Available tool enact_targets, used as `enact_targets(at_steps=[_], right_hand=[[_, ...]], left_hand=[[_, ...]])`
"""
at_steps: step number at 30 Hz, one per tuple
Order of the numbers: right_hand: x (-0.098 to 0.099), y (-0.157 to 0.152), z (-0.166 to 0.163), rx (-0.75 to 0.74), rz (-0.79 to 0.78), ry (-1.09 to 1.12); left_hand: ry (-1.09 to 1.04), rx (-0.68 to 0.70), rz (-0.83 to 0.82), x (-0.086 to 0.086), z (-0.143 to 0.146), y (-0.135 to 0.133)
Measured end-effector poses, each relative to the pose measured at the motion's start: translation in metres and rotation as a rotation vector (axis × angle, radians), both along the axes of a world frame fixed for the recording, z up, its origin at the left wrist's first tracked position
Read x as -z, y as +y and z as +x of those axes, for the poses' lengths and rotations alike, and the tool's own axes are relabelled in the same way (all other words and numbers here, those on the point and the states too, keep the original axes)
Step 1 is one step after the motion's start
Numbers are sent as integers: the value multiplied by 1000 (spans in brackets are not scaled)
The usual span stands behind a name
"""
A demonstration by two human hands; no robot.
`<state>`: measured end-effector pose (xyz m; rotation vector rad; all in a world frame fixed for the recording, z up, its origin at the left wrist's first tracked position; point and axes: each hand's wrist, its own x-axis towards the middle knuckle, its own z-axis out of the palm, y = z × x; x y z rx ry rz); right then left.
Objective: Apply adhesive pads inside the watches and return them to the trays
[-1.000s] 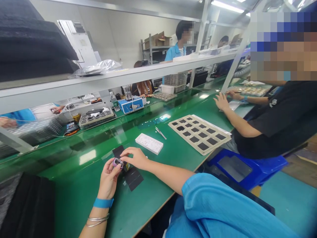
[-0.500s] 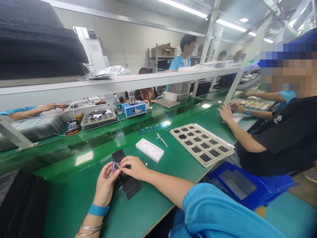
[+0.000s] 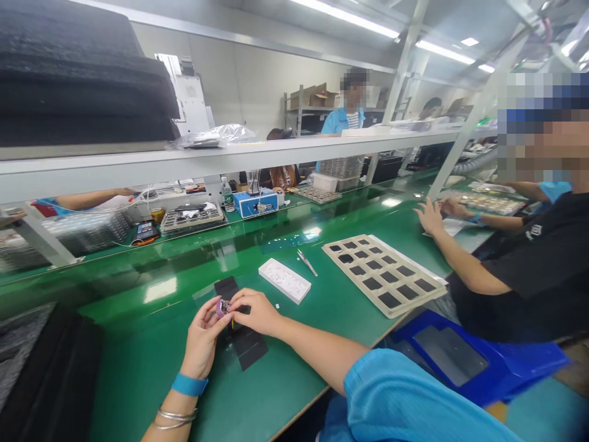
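Note:
A small purple-shelled electronic part (image 3: 220, 307), its open side showing tiny components, is held in my left hand (image 3: 201, 336) between thumb and fingers. My right hand (image 3: 258, 314) has thumb and forefinger pinched together against the part's open side; whatever is between those fingertips is too small to make out. A tiny yellow piece shows just below the fingertips. Underneath both hands a black strip (image 3: 251, 350) lies on the green table mat (image 3: 151, 374). To the right of my hands is a white tray (image 3: 284, 280) with small white pieces on it.
Tweezers (image 3: 307, 263) lie behind the white tray. A beige compartment tray (image 3: 386, 276) with black inserts sits to the right, near a co-worker's hand (image 3: 430, 218). Black foam blocks (image 3: 41, 362) stand at left. A blue device box (image 3: 256, 203) is across the bench, under a shelf (image 3: 276, 152).
The whole view has shifted slightly, so the scene sits a little further right. Both hands stay together at the purple part, which has turned a little.

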<state>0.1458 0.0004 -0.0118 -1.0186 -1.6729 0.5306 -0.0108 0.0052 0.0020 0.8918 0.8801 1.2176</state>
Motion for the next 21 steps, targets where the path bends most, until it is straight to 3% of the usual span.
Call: enact_targets(at_steps=[15,21], right_hand=[[-3,-3,-2,18,-59,-28],[-10,1,9,72,26,-131]], left_hand=[[71,-32,78,6,2,0],[30,-18,51,1,1,-2]])
